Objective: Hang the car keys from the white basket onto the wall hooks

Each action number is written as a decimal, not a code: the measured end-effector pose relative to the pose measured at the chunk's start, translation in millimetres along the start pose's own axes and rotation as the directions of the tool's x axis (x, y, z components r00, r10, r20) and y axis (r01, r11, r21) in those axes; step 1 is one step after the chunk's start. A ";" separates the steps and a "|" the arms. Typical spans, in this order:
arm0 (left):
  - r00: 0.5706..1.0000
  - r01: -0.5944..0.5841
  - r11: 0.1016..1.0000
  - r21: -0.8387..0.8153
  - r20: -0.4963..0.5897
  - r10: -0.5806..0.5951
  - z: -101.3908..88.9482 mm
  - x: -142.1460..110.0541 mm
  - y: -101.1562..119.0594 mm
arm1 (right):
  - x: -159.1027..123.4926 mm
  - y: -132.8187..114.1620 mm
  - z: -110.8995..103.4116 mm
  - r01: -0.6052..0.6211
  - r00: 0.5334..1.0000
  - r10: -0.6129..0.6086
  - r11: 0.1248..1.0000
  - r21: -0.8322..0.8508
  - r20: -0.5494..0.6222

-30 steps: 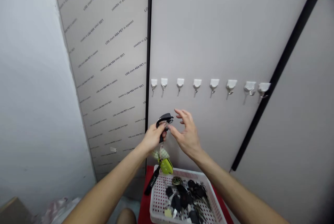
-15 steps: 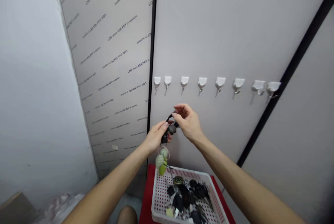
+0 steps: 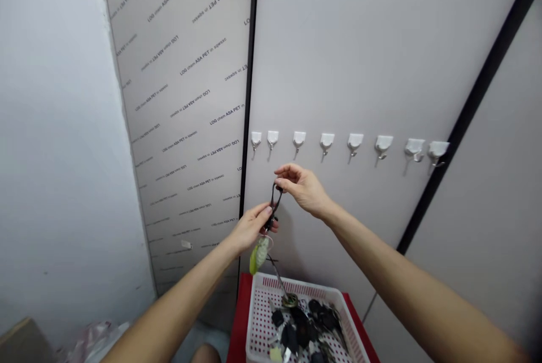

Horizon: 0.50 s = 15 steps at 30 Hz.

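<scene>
The left hand (image 3: 253, 228) is closed around a black key strap (image 3: 274, 204), and the right hand (image 3: 302, 189) pinches its top, just below the hooks (image 3: 298, 139) at 12 o'clock. A green charm (image 3: 257, 257) dangles above the basket (image 3: 296, 283) at 6 o'clock.

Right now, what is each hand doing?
Left hand: closed on a black key loop.
Right hand: pinching that loop's top end.

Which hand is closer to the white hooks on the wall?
Right. The right hand is just below the row of white wall hooks, while the left hand, gripping the black key loop, sits lower and farther from them.
</scene>
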State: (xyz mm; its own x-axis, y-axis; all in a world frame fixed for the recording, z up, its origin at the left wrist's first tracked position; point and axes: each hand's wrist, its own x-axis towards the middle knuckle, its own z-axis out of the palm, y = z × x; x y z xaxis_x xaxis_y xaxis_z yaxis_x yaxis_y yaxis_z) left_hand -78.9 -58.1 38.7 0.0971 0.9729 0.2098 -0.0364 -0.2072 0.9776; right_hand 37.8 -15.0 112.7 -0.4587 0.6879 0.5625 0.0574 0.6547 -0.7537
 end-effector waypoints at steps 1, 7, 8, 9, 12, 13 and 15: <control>1.000 -0.013 1.000 0.004 -0.003 0.013 -1.9 0.0 2.2 | 1.4 -0.9 0.5 0.004 1.000 -0.004 1.000 -0.019 0.017; 0.987 -0.067 0.998 -0.011 -0.151 0.065 -8.5 11.3 17.1 | 23.1 -0.2 5.4 0.100 0.993 -0.108 0.986 -0.135 -0.055; 0.979 -0.073 0.997 -0.025 -0.193 0.067 -9.7 15.0 20.8 | 29.2 -0.9 6.0 0.122 0.986 -0.140 0.976 -0.183 -0.086; 0.971 -0.080 0.996 -0.040 -0.229 0.068 -11.2 18.8 25.1 | 35.5 -2.4 6.6 0.144 0.978 -0.175 0.959 -0.243 -0.113; 0.948 -0.104 0.992 -0.073 -0.310 0.077 -16.3 30.6 39.6 | 54.6 -11.1 9.1 0.201 0.946 -0.291 0.874 -0.443 -0.144; 0.939 -0.115 0.991 -0.074 -0.333 0.084 -18.1 34.5 44.2 | 60.9 -14.7 10.4 0.218 0.935 -0.326 0.836 -0.503 -0.138; 0.922 -0.133 0.990 -0.057 -0.373 0.102 -22.0 42.3 51.8 | 73.0 -20.8 13.4 0.238 0.920 -0.377 0.756 -0.610 -0.108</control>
State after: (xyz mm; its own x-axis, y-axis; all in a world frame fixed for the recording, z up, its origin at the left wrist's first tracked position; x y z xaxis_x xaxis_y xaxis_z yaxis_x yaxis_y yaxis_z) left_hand -98.5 -25.4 98.0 -0.2849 0.9144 0.2876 -0.1059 -0.3282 0.9387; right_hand -8.8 17.4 164.9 -0.3477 0.4196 0.8385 0.4751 0.8498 -0.2282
